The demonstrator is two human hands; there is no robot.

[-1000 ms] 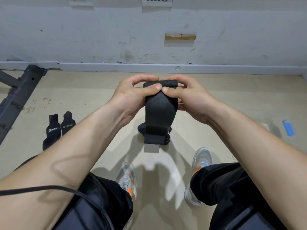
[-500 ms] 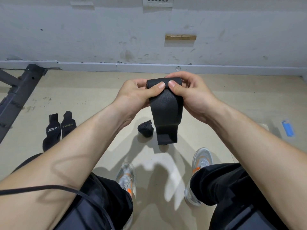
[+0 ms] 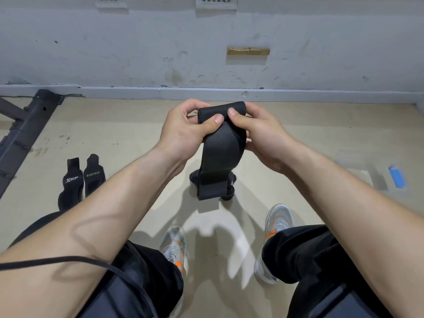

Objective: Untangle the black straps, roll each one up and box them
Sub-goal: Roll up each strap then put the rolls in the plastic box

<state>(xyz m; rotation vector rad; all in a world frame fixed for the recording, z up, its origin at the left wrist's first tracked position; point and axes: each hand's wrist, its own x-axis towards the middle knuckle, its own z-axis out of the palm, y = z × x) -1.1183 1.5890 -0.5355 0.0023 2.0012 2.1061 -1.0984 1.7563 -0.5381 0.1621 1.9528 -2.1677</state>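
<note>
As both hands meet above the beige floor (image 3: 128,125), they share one black strap (image 3: 221,154), held up in the air between them; the left hand (image 3: 183,131) pinches its upper part, thumb pressed on the near face and fingers curled round behind; the right hand (image 3: 263,138) pinches it the same way from the other side, its thumb tip just beside the left thumb; the strap's top end is turned over into a short roll above the two thumbs, and the rest hangs down flat and straight, its lower end free; behind that hanging end a dark bundle (image 3: 193,177) lies on the floor, partly hidden, so its form cannot be told; two black wraps (image 3: 82,177) with white and yellow lettering lie side by side on the floor well off to the left, near a dark metal frame (image 3: 27,127); a blue object (image 3: 397,176) lies far to the right; grey and orange shoes (image 3: 174,246) stand below the hands, with black trouser legs (image 3: 305,251) nearer the camera; a thin black cord (image 3: 68,260) crosses the left forearm; a scuffed grey wall (image 3: 137,53) closes the far side.
</note>
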